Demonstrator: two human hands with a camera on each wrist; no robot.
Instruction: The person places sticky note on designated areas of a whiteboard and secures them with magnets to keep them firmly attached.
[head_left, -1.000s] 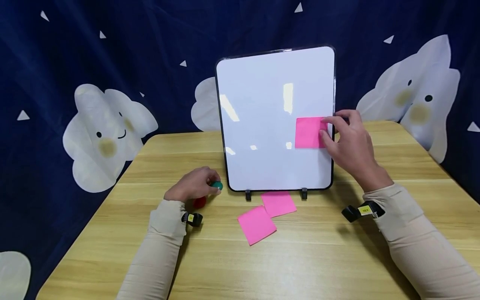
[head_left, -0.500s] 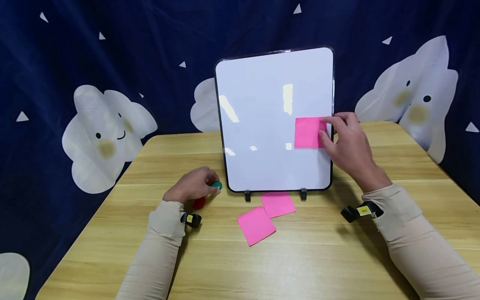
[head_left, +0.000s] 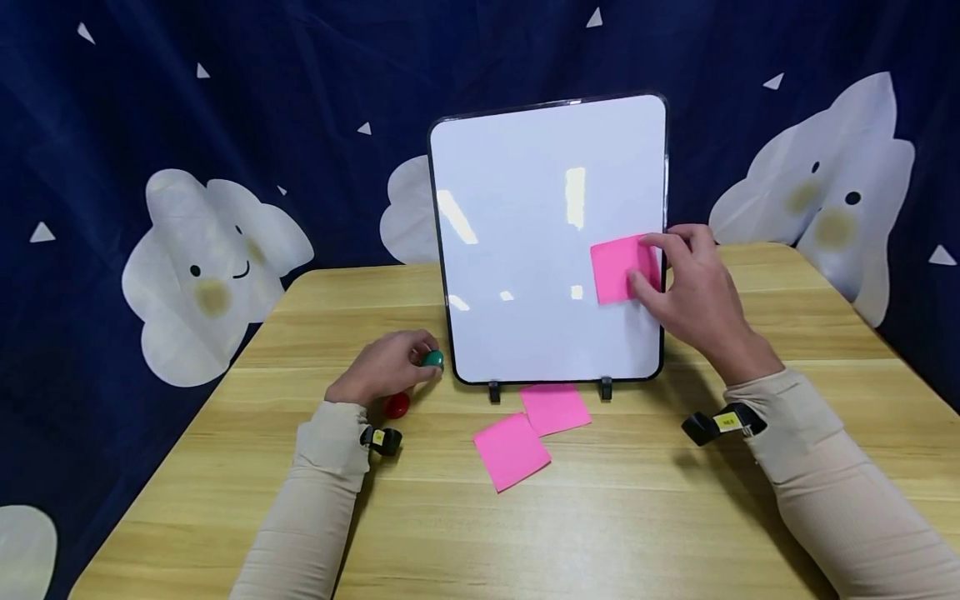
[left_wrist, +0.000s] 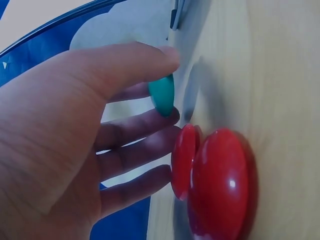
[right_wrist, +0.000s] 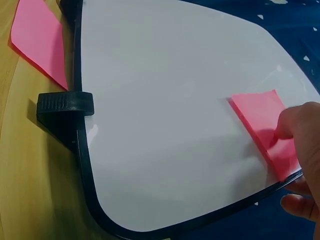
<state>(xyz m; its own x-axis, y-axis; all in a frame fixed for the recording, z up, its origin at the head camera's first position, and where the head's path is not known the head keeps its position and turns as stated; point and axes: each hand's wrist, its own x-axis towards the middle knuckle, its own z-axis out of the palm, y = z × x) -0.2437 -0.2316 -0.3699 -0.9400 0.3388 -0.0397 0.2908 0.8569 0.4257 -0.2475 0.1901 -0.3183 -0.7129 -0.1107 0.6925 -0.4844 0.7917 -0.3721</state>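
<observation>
My left hand [head_left: 382, 367] pinches a round green magnet [left_wrist: 162, 95] between thumb and fingers, low over the table left of the whiteboard. Two red magnets [left_wrist: 220, 185] lie on the table just under its fingers. At the whiteboard's right edge, my right hand [head_left: 701, 292] holds a pink sticky note [head_left: 613, 271] against the white surface. Its thumb presses the front of the note, the index finger is at the top edge, and other fingers reach behind the board's rim. The note sits slightly tilted.
The whiteboard [head_left: 525, 192] stands upright in small black feet [head_left: 606, 388] on the wooden table [head_left: 600, 533]. Two more pink sticky notes [head_left: 512, 452] lie before it, one partly overlapping the other. A dark blue curtain [head_left: 322, 75] with clouds hangs behind.
The note on the board has turned from straight to tilted, its left side lower, as my right thumb moved left and down. My left hand has raised the green magnet slightly.
</observation>
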